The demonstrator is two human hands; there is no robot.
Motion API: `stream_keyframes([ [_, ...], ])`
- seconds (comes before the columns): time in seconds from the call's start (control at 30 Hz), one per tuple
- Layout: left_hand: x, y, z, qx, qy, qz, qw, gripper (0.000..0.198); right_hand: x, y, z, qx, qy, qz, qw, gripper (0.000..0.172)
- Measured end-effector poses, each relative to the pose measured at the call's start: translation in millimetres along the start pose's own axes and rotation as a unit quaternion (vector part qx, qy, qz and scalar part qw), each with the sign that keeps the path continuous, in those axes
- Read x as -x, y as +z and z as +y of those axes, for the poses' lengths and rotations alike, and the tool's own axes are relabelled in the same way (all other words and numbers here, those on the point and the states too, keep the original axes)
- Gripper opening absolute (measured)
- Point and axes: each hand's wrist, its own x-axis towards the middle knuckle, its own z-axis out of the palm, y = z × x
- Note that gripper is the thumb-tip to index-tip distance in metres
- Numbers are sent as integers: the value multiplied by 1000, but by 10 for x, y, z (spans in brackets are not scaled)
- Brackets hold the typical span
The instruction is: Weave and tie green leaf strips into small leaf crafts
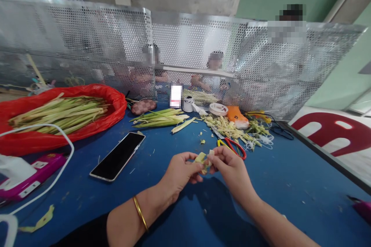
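Table (278,177) beneath the held plant pieces (199,158) is blue, fronting perforated screens (185,34).

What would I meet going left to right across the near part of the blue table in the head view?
Power strip → phone → left hand → leaf piece between the fingers → right hand → purple item cut off by the edge.

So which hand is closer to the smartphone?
Left. The left hand is to the right of the smartphone, with blue tabletop between; the right hand is farther right.
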Motion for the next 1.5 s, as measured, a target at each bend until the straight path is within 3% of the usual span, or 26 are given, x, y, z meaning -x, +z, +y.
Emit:
stream_keyframes([
  [0.1, -9, 7, -9, 0, -2, 10, 1000, 19, -16, -18, -10, -1, 39, 1, 999, 28],
  [0.4, 6, 18, 12, -29, 17, 24, 999, 11, -22, -14, 56, 45, 39, -24, 998, 25],
  [0.8, 14, 50, 4, -56, 19, 45, 997, 10, -2, -58, 87, 159, -12, -39, 986, 18],
  [0.93, -10, 37, -33, -71, 44, 36, 996, 11, 11, -67, 65, 178, -21, -41, 983, 17],
  [1.2, -78, -52, -126, -147, 125, 26, 981, 14, -13, -107, 1, 91, -6, -79, 993, 24],
  [1.5, 8, -16, -93, -193, 158, 6, 968, 13, -35, -129, -50, 128, 31, -76, 988, 22],
])
